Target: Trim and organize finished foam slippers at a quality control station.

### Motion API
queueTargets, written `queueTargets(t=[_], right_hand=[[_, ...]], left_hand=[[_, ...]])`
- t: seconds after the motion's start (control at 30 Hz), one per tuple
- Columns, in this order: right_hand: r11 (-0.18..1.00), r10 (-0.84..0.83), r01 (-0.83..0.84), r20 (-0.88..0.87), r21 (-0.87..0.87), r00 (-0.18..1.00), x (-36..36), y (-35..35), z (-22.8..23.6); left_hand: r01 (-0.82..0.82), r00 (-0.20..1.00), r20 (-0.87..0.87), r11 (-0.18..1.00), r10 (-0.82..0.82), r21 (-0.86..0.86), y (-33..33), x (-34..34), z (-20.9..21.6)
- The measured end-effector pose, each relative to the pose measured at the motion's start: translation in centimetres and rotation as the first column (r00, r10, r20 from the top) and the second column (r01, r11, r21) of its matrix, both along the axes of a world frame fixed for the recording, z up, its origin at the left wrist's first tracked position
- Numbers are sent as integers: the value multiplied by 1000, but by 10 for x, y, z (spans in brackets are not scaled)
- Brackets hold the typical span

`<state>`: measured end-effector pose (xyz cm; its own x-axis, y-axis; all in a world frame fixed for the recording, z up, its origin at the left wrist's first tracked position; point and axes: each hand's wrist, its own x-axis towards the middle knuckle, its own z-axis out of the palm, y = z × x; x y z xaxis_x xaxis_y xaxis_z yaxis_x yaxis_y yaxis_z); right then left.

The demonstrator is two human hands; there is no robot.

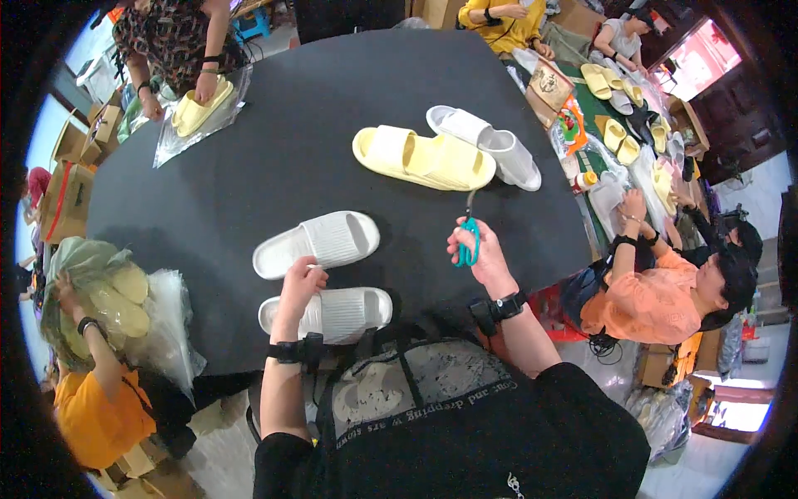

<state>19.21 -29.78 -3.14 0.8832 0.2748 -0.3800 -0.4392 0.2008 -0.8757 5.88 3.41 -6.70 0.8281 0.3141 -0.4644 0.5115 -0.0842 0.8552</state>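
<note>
My right hand (485,252) is closed round a pair of scissors with teal handles (467,242), the blades pointing away from me toward a yellow slide slipper (449,162). My left hand (302,284) hovers between two white slides, fingertips pinched together; whatever may be in them is too small to name. The farther white slide (332,239) lies flat, just beyond those fingers. The nearer white slide (363,314) is partly hidden by my left hand and wrist. Beside the yellow slipper, and partly behind it, are pale grey-white slides (509,153).
All this lies on a dark round-edged table (274,150). Across it, a person handles yellow slippers (196,112) on a clear bag. At left, another holds slippers in a plastic bag (91,283). On the right, people work at a green-topped table crowded with slippers (622,143) and packaging.
</note>
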Motion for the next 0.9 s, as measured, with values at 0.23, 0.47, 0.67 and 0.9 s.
queueTargets(t=[0.23, 0.47, 0.67, 0.9], right_hand=[[856, 453, -457, -74, -242, 888, -29, 19, -16], [650, 683, -538, 103, -536, 723, -35, 35, -28], [596, 719, -547, 86, -588, 690, -37, 43, -30], [550, 707, -540, 11, -637, 707, -37, 44, -20]], left_hand=[[128, 987, 47, 918, -156, 375, -6, -24, 10], [215, 975, -83, 800, -204, 561, 8, -76, 11], [174, 984, -58, 862, -166, 477, -11, -66, 2], [98, 992, 75, 994, -101, 41, -26, -13, -27]])
